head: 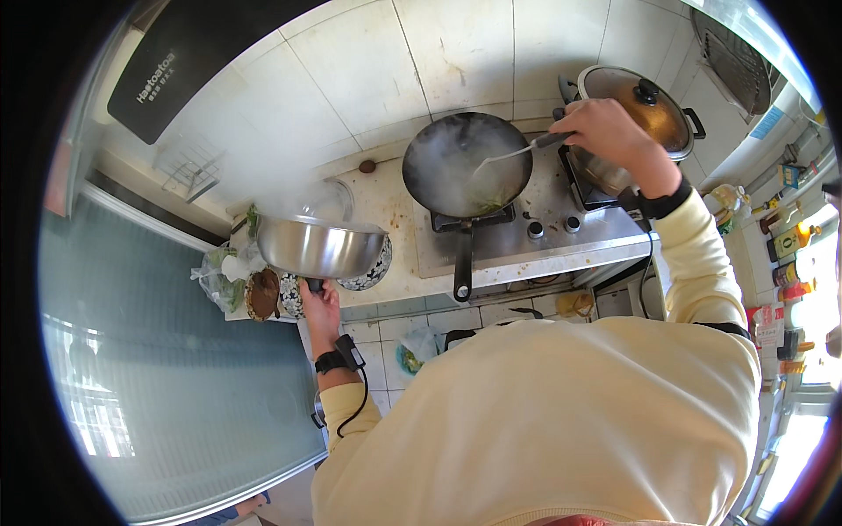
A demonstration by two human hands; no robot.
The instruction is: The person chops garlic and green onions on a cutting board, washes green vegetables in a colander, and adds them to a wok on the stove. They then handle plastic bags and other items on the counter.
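My left hand (321, 304) grips the black handle of a stainless steel saucepan (321, 248), held up over the left part of the counter. Steam rises around the saucepan, and what it contains is hidden. In my right hand (602, 131) is the dark handle of a metal spatula (506, 156). Its blade reaches into a black wok (421, 164) on the gas stove's left burner. Green food (488, 200) lies in the wok, partly veiled by steam. The wok's long handle points toward me.
A large lidded pot (631, 105) occupies the right burner of the gas stove (434, 253). Patterned bowls (378, 273), a brown dish (263, 294) and plastic-bagged greens (223, 279) crowd the counter's left end. A range hood (191, 59) hangs upper left. Bottles (789, 242) line the right windowsill.
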